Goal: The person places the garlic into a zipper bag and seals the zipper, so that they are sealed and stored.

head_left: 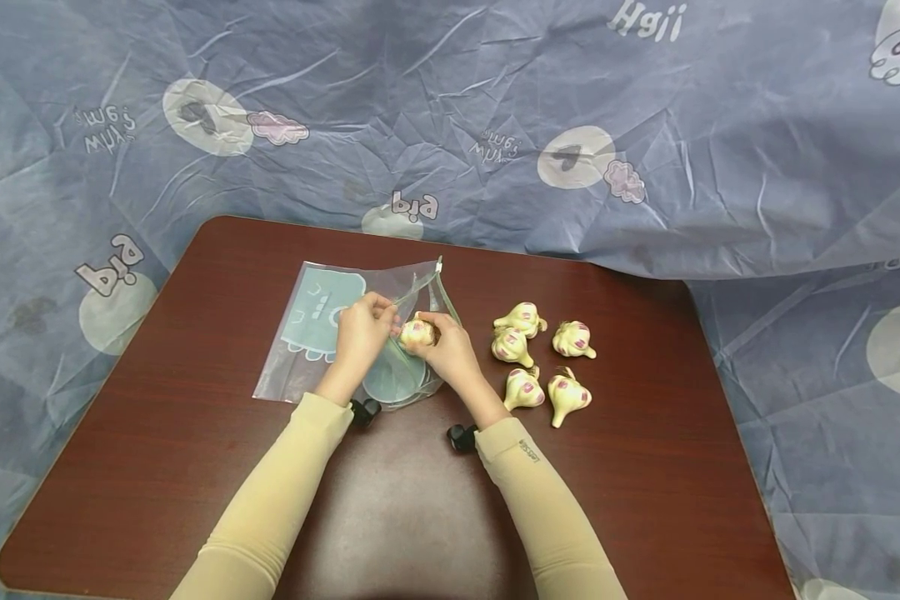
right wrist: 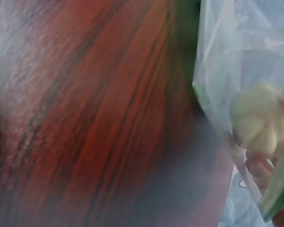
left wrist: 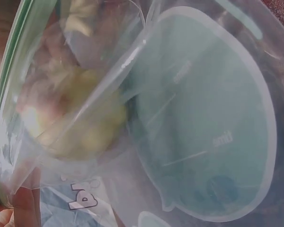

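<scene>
A clear zip bag (head_left: 390, 383) with a green-edged mouth and a blue-green print lies on the table, its mouth spread apart. My left hand (head_left: 362, 335) pinches the edge of that mouth. From the other side my right hand (head_left: 450, 348) holds a garlic bulb (head_left: 417, 333) at the opening. Through the plastic the same garlic bulb (left wrist: 78, 118) shows blurred in the left wrist view, beside the bag's round print. The right wrist view also has the bulb (right wrist: 258, 118) behind plastic, with fingertips near it.
Several more garlic bulbs (head_left: 525, 389) lie loose on the brown table (head_left: 645, 467), right of the bag. A white slider (head_left: 439, 267) sits at the far end of the bag's zip. Printed blue cloth (head_left: 435, 100) hangs behind the table.
</scene>
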Demonstrator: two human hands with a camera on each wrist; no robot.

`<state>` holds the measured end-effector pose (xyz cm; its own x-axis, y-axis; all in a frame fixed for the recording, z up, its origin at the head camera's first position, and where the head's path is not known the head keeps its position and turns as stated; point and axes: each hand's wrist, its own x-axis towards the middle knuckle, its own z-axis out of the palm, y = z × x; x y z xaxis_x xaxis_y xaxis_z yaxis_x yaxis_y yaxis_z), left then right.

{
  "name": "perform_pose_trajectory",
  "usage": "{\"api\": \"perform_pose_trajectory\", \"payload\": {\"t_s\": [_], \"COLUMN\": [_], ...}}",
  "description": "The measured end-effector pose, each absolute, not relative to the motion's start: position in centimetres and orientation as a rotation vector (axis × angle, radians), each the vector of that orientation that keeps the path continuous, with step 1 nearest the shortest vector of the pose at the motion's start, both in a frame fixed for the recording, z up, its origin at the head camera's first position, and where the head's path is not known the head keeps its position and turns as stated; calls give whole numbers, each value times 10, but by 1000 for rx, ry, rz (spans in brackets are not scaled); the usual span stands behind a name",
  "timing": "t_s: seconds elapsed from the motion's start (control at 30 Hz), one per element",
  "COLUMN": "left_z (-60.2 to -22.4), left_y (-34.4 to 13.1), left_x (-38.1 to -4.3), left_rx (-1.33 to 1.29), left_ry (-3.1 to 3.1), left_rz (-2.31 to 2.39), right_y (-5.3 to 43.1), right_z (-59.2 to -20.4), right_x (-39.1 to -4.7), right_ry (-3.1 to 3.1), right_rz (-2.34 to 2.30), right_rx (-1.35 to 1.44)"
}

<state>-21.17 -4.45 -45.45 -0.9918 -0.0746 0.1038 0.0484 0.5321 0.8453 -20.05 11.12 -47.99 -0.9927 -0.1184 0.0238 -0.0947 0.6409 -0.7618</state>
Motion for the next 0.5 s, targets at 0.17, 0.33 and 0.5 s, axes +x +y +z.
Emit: {"api": "perform_pose_trajectory", "payload": {"t_s": [0.17,0.33,0.5], "left_z": [-453,-453,-453], "left_y": [-45,-45,-45], "left_x": [-210,-209,-209], "left_rx": [25,48,51], "left_ry": [-2655,-2665,-2671], "left_rz": [-1392,-1404,-1378], "right_y": [115,118,121], "right_z": [-484,-486,-482], "right_x": [-200,-199,-196], "right_ry": [2791,2775,2749], "right_rz": [-1303,-1338,-1410], "right_rx": [-186,-177,-164]}}
